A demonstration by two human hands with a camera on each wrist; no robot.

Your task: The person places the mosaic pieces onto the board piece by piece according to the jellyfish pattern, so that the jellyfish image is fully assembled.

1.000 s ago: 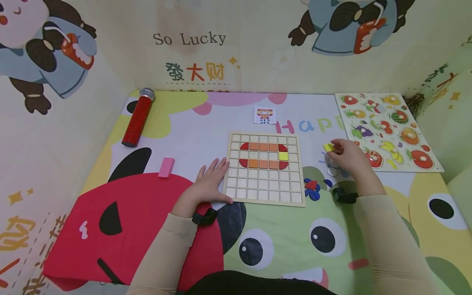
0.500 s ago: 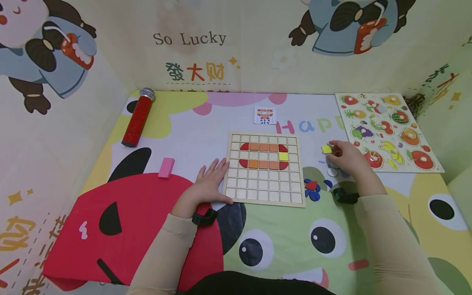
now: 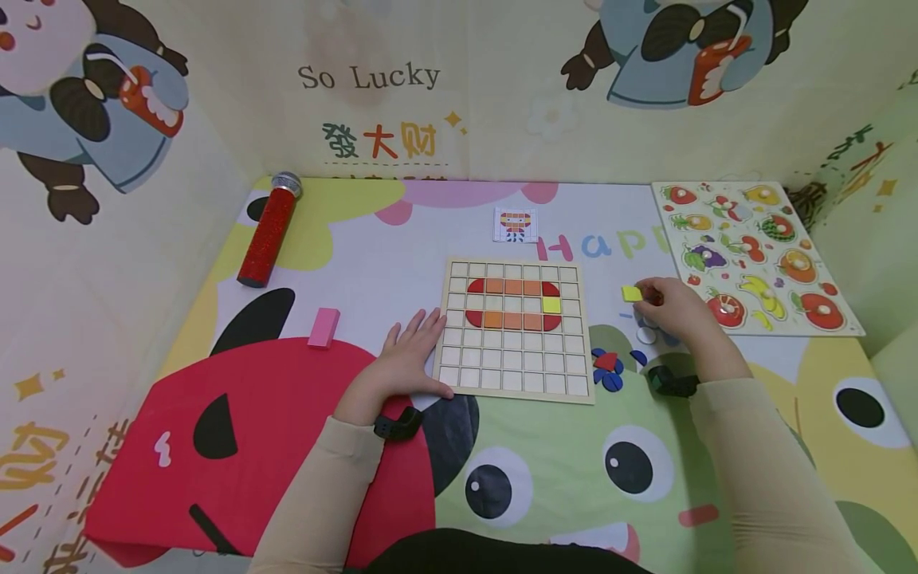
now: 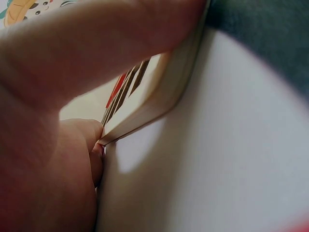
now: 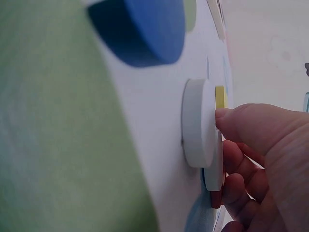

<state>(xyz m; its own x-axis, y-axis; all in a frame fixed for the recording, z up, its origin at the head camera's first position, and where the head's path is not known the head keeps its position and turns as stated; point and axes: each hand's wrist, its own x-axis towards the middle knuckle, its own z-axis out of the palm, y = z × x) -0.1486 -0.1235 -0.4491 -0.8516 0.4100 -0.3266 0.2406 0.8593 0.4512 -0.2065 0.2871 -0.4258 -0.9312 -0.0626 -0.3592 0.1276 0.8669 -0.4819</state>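
Fingertips of the right hand [image 3: 677, 309] pinch a yellow tile [image 3: 632, 293] at centre right of the frame, just above the mat [image 3: 545, 478]. It looks light, rigid and smooth; edges suit the grip best. The left hand [image 3: 402, 359] lies flat, fingers straight, against the wooden grid board [image 3: 513, 383] at centre; padded cartoon walls [image 3: 215, 80] enclose everything.

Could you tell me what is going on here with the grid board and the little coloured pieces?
A person sits at a play mat with a wooden grid board, partly filled with red, orange and one yellow piece. The left hand rests flat against the board's left edge. The right hand pinches a yellow square piece just right of the board, above loose white, blue and red pieces. A small pattern card lies beyond the board.
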